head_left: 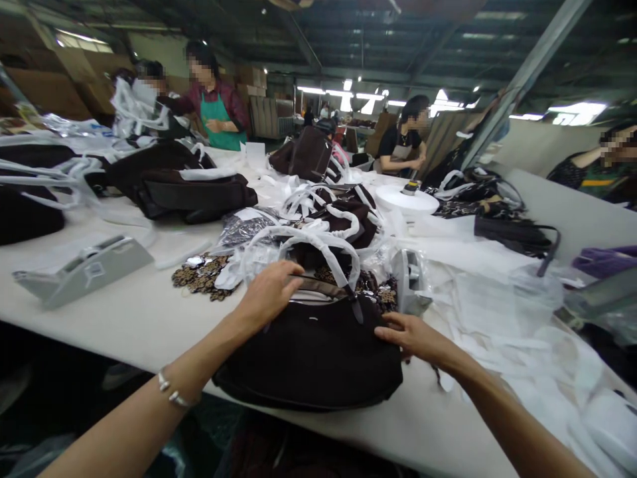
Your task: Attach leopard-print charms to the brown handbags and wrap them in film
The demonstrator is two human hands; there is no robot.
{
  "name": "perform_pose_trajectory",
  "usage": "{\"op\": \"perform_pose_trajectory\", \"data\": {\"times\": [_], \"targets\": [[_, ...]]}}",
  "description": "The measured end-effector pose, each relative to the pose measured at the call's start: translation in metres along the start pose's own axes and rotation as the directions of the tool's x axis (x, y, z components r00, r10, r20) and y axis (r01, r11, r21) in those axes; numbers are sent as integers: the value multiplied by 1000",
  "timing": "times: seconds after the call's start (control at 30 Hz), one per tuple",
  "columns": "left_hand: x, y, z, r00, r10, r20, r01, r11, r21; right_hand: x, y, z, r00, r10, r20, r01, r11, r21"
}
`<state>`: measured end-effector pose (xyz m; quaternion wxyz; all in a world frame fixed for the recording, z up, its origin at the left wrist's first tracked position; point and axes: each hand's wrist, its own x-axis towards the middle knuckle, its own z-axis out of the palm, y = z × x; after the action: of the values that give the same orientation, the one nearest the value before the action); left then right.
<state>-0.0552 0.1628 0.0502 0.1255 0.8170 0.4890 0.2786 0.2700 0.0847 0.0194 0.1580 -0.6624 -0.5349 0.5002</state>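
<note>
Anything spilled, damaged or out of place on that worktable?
The loose white sheets on the worktable, at the right, look untidy: crumpled and overlapping in a sprawl. The nearest dark bag shows no visible damage, and I see no spill.

Bags and wrappings across a busy workshop surface (134, 318).
Dark bags (196, 196) lie at the left, beyond a grey angular case (94, 269) with a white label; brown patterned pieces (202, 275) lie to the right of the case. A small roll (411, 188) sits on a white disc (402, 201), and translucent wrapping (492, 299) spreads over the right side near purple fabric (607, 260). Farther back are a person in a green apron (219, 119), another in a dark top (398, 143), stacked cardboard boxes (252, 79) and a slanted metal beam (530, 79).
</note>
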Motion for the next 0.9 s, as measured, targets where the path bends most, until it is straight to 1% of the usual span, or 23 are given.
{"op": "perform_pose_trajectory", "data": {"times": [0.03, 0.07, 0.1, 0.17, 0.23, 0.3, 0.37, 0.43, 0.5, 0.53, 0.57, 0.6, 0.63, 0.7, 0.73, 0.8, 0.87, 0.9], "targets": [[-11, 5, 10, 992, 17, 127, -20, 999, 27, 0, -1, 3, 999, -31, 16, 30, 999, 39], [-22, 9, 20, 973, 28, 230, -42, 997, 58, -1, -2, 6, 997, -77, 28, 75, 994, 74], [-32, 11, 30, 951, 35, 307, -64, 994, 84, -3, -4, 9, 991, -130, 36, 125, 986, 113], [-46, 11, 45, 919, 36, 391, -84, 991, 105, -7, -7, 15, 974, -221, 48, 206, 956, 210], [-55, 8, 51, 894, 29, 446, -86, 991, 107, -15, -8, 19, 963, -264, 63, 233, 923, 306], [-62, 7, 49, 869, 45, 493, -106, 990, 97, -25, -7, 24, 958, -274, 84, 223, 897, 383], [-69, 11, 39, 836, 65, 545, -127, 989, 78, -36, -3, 30, 950, -286, 126, 202, 870, 450], [-77, 17, 29, 785, 56, 617, -116, 992, 58, -47, 3, 39, 941, -278, 192, 146, 846, 513], [-85, 24, 21, 732, 28, 681, -75, 996, 40, -55, 12, 51, 935, -249, 251, 63, 817, 574], [-88, 27, 20, 715, 18, 699, -51, 998, 26, -59, 16, 57, 936, -232, 265, 28, 799, 600], [-90, 29, 20, 708, 11, 706, -22, 1000, 6, -61, 20, 63, 939, -219, 266, 5, 781, 624], [-91, 32, 22, 713, 1, 702, 18, 1000, -20, -64, 24, 69, 943, -213, 257, -4, 763, 646], [-91, 34, 26, 726, -14, 688, 73, 996, -57, -65, 27, 73, 947, -213, 241, -1, 747, 665], [-85, 41, 38, 755, -45, 654, 218, 958, -186, -68, 31, 79, 952, -222, 212, 15, 724, 689], [-81, 45, 45, 758, -57, 650, 300, 915, -269, -69, 32, 81, 953, -224, 202, 21, 718, 695], [-70, 54, 61, 730, -65, 680, 465, 777, -425, -72, 31, 83, 958, -219, 185, 29, 718, 695], [-61, 62, 78, 696, -89, 713, 601, 616, -510, -73, 29, 86, 965, -215, 150, 58, 733, 678], [-58, 65, 86, 689, -120, 714, 644, 554, -528, -74, 29, 88, 968, -218, 124, 82, 742, 665]]}}
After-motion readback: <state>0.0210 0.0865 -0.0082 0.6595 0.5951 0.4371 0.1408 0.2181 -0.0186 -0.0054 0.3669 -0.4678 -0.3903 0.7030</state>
